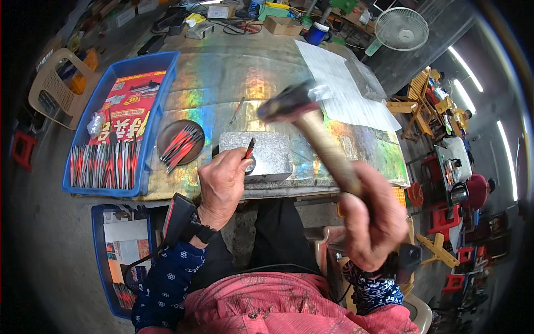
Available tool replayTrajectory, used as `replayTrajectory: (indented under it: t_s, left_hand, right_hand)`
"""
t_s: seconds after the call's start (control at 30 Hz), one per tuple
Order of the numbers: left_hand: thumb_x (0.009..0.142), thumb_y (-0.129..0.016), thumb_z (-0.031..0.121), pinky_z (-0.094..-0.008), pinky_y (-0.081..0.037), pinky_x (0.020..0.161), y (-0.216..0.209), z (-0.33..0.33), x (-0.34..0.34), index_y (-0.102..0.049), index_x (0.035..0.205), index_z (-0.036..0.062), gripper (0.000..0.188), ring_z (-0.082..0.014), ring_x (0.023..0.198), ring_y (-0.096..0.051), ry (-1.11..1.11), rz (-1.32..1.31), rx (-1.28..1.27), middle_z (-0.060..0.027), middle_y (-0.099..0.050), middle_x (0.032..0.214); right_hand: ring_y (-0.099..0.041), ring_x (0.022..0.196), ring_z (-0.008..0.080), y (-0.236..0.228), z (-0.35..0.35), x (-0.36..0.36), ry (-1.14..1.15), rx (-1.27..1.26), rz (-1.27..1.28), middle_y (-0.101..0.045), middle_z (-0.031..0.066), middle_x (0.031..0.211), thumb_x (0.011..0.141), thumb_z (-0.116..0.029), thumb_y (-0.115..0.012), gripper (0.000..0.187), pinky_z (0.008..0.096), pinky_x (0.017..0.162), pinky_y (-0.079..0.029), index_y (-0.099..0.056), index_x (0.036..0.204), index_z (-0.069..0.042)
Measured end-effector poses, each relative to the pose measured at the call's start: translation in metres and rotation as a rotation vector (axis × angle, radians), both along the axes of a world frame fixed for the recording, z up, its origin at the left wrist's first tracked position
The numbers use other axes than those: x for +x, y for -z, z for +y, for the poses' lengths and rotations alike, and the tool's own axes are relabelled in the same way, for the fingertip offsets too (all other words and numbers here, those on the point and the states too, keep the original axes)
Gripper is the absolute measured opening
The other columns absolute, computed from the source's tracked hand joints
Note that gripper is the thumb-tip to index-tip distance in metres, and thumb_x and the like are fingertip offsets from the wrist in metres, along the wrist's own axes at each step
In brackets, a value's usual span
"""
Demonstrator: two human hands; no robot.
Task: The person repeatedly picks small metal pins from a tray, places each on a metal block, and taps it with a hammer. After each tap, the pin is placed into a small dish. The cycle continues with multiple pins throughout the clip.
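A red-and-black piece [250, 149] is being pinched over the grey block [272, 153] by the left hand [221, 183]; the hammer [328, 147] is being gripped aloft by the right [375, 217], best being kept square, clear of those knuckles.

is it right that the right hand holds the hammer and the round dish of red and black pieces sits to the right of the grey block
Not quite: the round dish sits to the left of the grey block, as the head view shows. The right hand does hold the hammer.
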State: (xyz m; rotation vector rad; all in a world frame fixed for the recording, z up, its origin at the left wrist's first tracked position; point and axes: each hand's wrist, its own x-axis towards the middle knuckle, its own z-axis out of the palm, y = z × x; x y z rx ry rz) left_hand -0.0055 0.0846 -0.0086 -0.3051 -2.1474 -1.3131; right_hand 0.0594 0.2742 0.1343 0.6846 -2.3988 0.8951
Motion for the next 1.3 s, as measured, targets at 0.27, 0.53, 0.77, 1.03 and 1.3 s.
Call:
replayTrajectory:
  t_s: [0.27, 0.53, 0.77, 1.03, 1.3]
  left_hand:
    - [0.081, -0.069, -0.001, -0.0328, -0.051, 0.064, 0.001, -0.002, -0.003, -0.066, 0.094, -0.0044, 0.013, -0.0301, 0.073, -0.068, -0.003, 0.026, -0.009, -0.0181, -0.067, 0.084]
    - [0.082, -0.069, 0.000, -0.0318, -0.051, 0.063, 0.001, 0.000, 0.000, -0.066, 0.093, -0.0046, 0.012, -0.0282, 0.074, -0.068, 0.005, 0.022, 0.008, -0.0169, -0.068, 0.083]
    - [0.081, -0.069, -0.001, -0.0321, -0.051, 0.064, 0.004, -0.002, -0.002, -0.066, 0.092, -0.0041, 0.012, -0.0275, 0.074, -0.069, 0.016, 0.016, 0.029, -0.0163, -0.068, 0.083]
    - [0.082, -0.068, -0.002, -0.0299, -0.050, 0.062, 0.001, -0.002, -0.001, -0.067, 0.092, -0.0050, 0.010, -0.0208, 0.072, -0.068, 0.018, -0.025, 0.031, -0.0147, -0.068, 0.081]
    - [0.095, -0.061, 0.010, -0.0249, -0.057, 0.062, -0.009, -0.026, -0.010, -0.061, 0.102, -0.0041, 0.016, -0.0148, 0.072, -0.066, 0.325, -0.359, 0.769, -0.0122, -0.067, 0.086]
  right_hand:
    - [-0.065, 0.072, 0.0308, 0.016, -0.002, -0.010, -0.062, 0.059, -0.193, -0.065, 0.0198, 0.087, 0.086, 0.000, -0.064, 0.033, 0.0337, 0.067, -0.052, -0.059, 0.118, 0.003]
    - [-0.068, 0.076, 0.0221, -0.010, 0.001, 0.000, -0.010, -0.035, -0.084, -0.068, 0.0189, 0.092, 0.086, -0.002, -0.064, 0.032, 0.0296, 0.069, -0.052, -0.061, 0.116, 0.006]
    - [-0.057, 0.058, 0.0265, 0.007, -0.010, -0.014, -0.055, 0.066, -0.250, -0.054, 0.0185, 0.071, 0.089, -0.005, -0.062, 0.028, 0.0363, 0.057, -0.048, -0.059, 0.116, -0.001]
    - [-0.052, 0.060, 0.0089, 0.023, 0.003, -0.016, 0.040, -0.066, -0.111, -0.061, 0.0080, 0.072, 0.089, -0.002, -0.060, 0.027, 0.0239, 0.058, -0.044, -0.062, 0.115, 0.005]
    - [-0.063, 0.070, 0.0344, 0.085, 0.009, -0.030, 0.147, 0.027, -0.061, -0.064, 0.0192, 0.084, 0.085, -0.005, -0.066, 0.029, 0.0386, 0.062, -0.050, -0.062, 0.113, -0.001]
